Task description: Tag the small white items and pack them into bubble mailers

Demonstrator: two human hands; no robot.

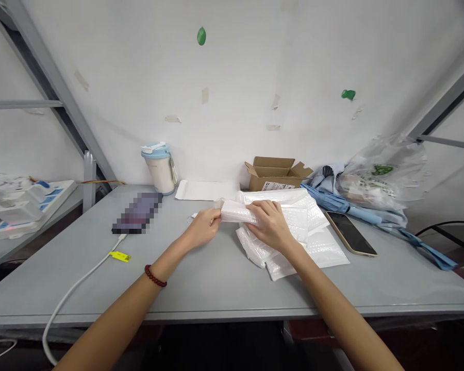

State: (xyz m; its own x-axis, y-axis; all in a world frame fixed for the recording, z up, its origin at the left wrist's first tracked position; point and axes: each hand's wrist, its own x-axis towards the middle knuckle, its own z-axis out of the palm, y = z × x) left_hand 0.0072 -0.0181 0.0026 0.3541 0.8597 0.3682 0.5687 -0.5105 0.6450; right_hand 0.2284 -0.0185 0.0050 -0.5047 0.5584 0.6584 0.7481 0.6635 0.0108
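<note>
Between my two hands is a white bubble mailer (237, 211), folded or rolled into a narrow bundle. Its left end is pinched in the closed fingers of my left hand (203, 226). My right hand (270, 221) wraps over the other end, thumb below and fingers on top. Under and beside my right hand lie several more white bubble mailers (325, 250), loosely overlapping on the grey table (216, 288). A flat white envelope-like piece (204, 190) rests behind my left hand, near the wall.
An open cardboard box (274, 172) stands behind the mailers. To the right are a phone (350, 234), a folded blue umbrella (355, 208) and a clear plastic bag (382, 178). At left are a tumbler (160, 170), a pixelated device (137, 212) with a white cable (81, 281), and a power strip (54, 201).
</note>
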